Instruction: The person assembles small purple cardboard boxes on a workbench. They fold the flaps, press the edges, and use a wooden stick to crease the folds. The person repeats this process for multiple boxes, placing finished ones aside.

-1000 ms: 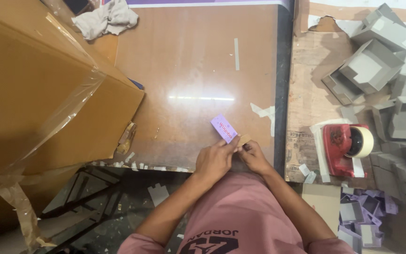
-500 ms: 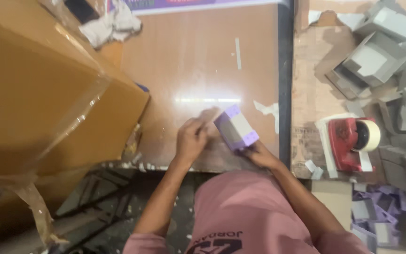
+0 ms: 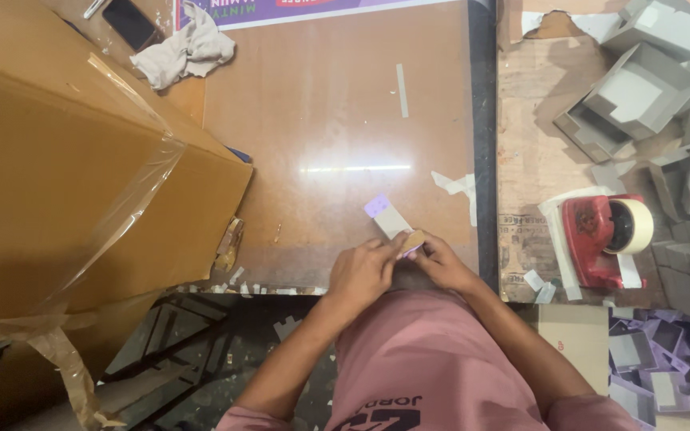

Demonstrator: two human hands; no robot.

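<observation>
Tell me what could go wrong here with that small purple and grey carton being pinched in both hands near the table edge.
The small purple and grey carton sits close to the table's front edge, pinched between the left hand and right hand; if it slips, it could drop to the floor. Pinching may also crease its thin card.

purple-and-grey small box (image 3: 387, 217), red tape dispenser (image 3: 596, 239), brown table (image 3: 321, 136)

Both forearms reach forward and angle inward, bringing the hands together. The left hand (image 3: 363, 271) curls with fingertips pinched, thumb side toward the right hand (image 3: 441, 263), whose fingers close just beside it.
</observation>
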